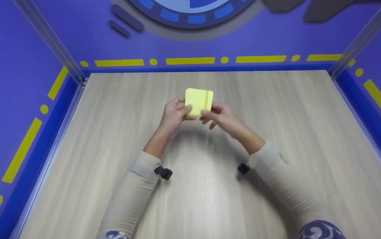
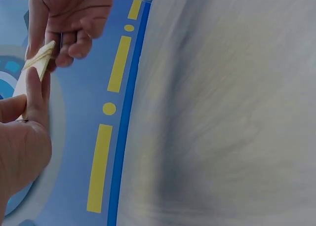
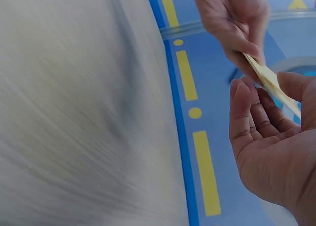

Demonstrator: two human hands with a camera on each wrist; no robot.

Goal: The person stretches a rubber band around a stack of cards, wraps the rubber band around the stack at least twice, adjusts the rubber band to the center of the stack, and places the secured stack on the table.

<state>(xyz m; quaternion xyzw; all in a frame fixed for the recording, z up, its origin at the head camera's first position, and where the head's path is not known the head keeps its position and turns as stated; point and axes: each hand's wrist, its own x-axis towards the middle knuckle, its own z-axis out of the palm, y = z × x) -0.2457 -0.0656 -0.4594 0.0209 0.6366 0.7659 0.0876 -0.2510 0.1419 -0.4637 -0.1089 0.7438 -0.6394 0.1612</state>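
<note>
Pale yellow, thin square pad with trimmed corners, paper-like (image 1: 195,101), is up in both hands over the far half of the table, roughly mid-way left to right. Shadow on the wood-grain tabletop (image 1: 190,202) and both wrist views put it clear of the surface. Thin yellow elastic-looking band (image 1: 207,99) runs near-to-far along the pad's right side, two strands visible; probably looped round it, back face not shown.

Left hand (image 1: 173,113): gap narrow, pinching the pad's left side, thumb on the front near the lower left, fingers behind. Right hand (image 1: 223,117): thumb on the near right corner close to the band, index seemingly at the back edge, so a light pinch; the other fingers hang loosely bent and spread below, holding nothing. Whether a right fingertip has hooked the band, can't tell.

Step in hand looks like working or adjusting the band at the right edge while the left side is kept steady. Next move, as I judge it, calls for a firm left pinch and a small right thumb-and-finger action on the strands, without bending the pad or letting the band snap off.
</note>
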